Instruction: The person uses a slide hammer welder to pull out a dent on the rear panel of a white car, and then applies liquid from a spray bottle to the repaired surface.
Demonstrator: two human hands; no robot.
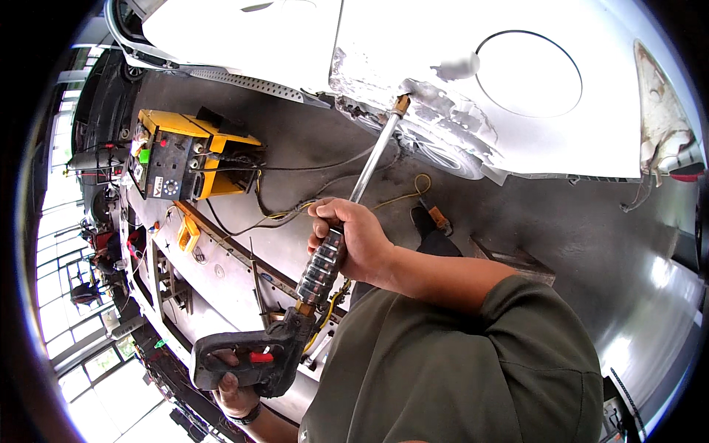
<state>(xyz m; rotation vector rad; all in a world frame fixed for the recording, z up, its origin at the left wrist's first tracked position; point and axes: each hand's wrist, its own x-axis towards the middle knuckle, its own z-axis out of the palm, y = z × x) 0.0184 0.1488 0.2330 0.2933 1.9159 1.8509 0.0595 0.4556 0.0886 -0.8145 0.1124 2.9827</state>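
Observation:
My left hand (pixel 235 391), with a dark band on its wrist, grips the black pistol handle (pixel 244 362) of a long dent-pulling tool that has a red trigger. My right hand (pixel 356 238) is closed around the ribbed metal weight (pixel 322 270) on the tool's shaft. The shiny rod (pixel 375 159) runs up and away from me. Its brass tip (pixel 402 105) touches the white car body panel (pixel 413 44) at a scraped, bare-metal patch (pixel 437 103) above the wheel arch.
A yellow and grey welding machine (pixel 188 159) stands on the floor to the left, with cables (pixel 295 210) trailing toward the car. A round fuel flap (pixel 528 74) and a tail light (pixel 665 118) sit right of the tip. A metal frame (pixel 214 273) lies below the machine.

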